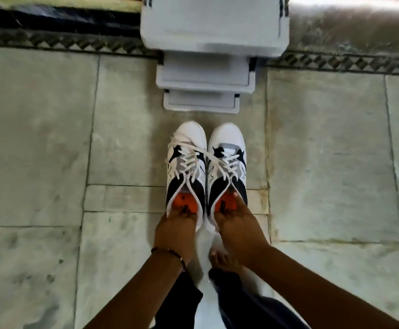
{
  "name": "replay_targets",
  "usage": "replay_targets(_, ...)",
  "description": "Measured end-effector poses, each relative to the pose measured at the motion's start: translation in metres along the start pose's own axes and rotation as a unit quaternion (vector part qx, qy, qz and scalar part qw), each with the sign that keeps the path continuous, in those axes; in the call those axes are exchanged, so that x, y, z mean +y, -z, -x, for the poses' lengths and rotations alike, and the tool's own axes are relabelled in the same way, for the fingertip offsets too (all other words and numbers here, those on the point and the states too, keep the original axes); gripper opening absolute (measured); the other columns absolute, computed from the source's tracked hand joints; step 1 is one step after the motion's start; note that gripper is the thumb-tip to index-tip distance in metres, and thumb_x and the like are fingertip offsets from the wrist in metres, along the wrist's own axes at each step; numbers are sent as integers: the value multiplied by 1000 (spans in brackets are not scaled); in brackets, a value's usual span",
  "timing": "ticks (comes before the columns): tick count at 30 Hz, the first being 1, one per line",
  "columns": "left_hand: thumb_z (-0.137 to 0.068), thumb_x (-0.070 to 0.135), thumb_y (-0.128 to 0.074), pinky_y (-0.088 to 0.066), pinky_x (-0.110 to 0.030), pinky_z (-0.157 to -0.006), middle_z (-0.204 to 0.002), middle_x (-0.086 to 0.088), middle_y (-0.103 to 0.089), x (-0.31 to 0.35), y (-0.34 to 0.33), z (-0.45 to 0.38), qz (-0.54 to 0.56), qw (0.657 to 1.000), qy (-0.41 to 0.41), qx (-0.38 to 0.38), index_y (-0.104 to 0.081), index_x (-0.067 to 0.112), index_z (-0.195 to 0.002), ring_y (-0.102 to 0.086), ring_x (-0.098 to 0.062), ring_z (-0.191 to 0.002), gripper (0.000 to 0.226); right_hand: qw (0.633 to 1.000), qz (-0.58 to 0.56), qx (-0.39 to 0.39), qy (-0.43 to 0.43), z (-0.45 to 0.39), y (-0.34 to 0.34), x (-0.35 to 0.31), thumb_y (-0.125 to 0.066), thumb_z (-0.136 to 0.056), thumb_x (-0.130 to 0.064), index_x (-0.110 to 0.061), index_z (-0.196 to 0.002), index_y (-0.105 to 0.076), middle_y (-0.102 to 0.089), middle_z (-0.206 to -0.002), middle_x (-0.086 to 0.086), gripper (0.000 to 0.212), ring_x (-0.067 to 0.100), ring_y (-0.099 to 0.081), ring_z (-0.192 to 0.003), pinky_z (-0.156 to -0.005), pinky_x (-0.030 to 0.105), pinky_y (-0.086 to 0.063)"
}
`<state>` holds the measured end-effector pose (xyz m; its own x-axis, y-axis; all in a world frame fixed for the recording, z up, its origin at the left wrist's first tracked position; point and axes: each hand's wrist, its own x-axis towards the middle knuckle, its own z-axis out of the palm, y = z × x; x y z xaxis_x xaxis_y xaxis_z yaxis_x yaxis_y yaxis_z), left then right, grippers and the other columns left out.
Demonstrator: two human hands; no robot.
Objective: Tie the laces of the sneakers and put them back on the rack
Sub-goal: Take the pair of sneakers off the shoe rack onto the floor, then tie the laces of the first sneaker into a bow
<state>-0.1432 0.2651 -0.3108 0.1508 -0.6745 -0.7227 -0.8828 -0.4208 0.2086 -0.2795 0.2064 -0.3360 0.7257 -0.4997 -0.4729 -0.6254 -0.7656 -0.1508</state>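
Observation:
Two white, black and grey sneakers with orange insoles are side by side in mid-frame, toes pointing away from me. My left hand (176, 227) grips the heel of the left sneaker (186, 167), fingers tucked inside its opening. The heel of the right sneaker (227, 165) is held the same way by my right hand (235, 224). Their white laces (193, 157) lie loose and untied across the tongues, one strand crossing between the shoes. The grey stepped shoe rack (205, 77) stands just beyond the toes.
Pale stone floor tiles (39, 138) spread to both sides. A dark patterned border strip (63, 41) runs along the far edge of the floor beside the rack. My bare foot (220, 257) and dark trouser legs show below my hands.

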Motion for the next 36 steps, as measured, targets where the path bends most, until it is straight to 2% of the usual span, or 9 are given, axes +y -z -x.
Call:
replay_targets(5,-90,13,-40,-42,-35,-99,-136,-8,-49,-31,-62,-80,-80,997,-9,0,-25,18,-143,-48,-27,-123,55,998,52,26,23,-53,-68,23,-83,-44,-17,2,-85,-69,-65,-47,6,47,27,-68,-60,-98,47,-42)
replay_targets(11,-90,17,-41,-47,-38,-79,-117,-10,-60,-38,-86,-133,-204,975,-92,10,-28,14,-139,-59,-31,-106,51,995,-19,-68,63,-87,-95,32,-51,-89,-27,-9,-121,-49,-64,-105,12,37,26,-59,-96,-86,32,-46)
replay_targets(15,-93,18,-39,-42,-34,-70,-111,-9,-62,-46,-92,-141,-252,958,-138,17,-32,13,-135,-61,-30,-100,43,991,-34,-38,123,-93,-102,46,-44,-91,-37,-11,-113,-52,-63,-101,8,35,22,-55,-81,-72,26,-38)
replay_targets(18,-93,18,-40,-48,-37,-80,-114,-11,-61,-52,-93,-147,-260,952,-158,19,-39,11,-130,-60,-31,-103,38,987,-7,-19,157,-96,-104,51,-43,-91,-39,-11,-110,-51,-63,-99,7,35,21,-55,-79,-68,25,-33)
replay_targets(26,-92,29,-45,-47,-39,-89,-117,-15,-62,-44,-71,-143,-212,957,-195,-28,-57,4,-112,-58,-31,-108,34,972,59,-191,126,-102,-69,35,-53,-87,-40,-7,-112,-56,-58,-115,11,41,26,-55,-103,-86,31,-43)
replay_targets(29,-88,35,-49,-48,-37,-90,-108,-18,-65,-48,-65,-144,-162,961,-219,-47,-62,2,-103,-60,-32,-102,39,953,111,-249,134,-102,-45,20,-53,-89,-37,-8,-103,-62,-59,-94,8,34,23,-55,-87,-72,26,-39)
replay_targets(32,-77,53,-57,-52,-33,-75,-90,-12,-70,-55,-49,-147,-96,963,-252,8,-68,7,-86,-62,-26,-83,48,964,139,-180,136,-106,-15,16,-54,-89,-30,-14,-73,-58,-39,-58,-3,23,14,-38,-53,-53,24,-33)
replay_targets(34,-73,56,-63,-45,-28,-63,-81,-11,-71,-57,-31,-144,-59,964,-254,56,-69,7,-79,-62,-24,-75,50,976,153,-67,140,-109,1,21,-52,-89,-33,-13,-83,-61,-41,-60,-2,23,17,-44,-59,-59,26,-36)
replay_targets(36,-71,52,-67,-49,-29,-69,-82,-8,-74,-58,-17,-140,13,965,-246,93,-73,9,-81,-66,-20,-78,44,986,113,24,122,-117,5,29,-50,-90,-36,-12,-89,-65,-57,-72,4,28,24,-57,-74,-64,29,-43)
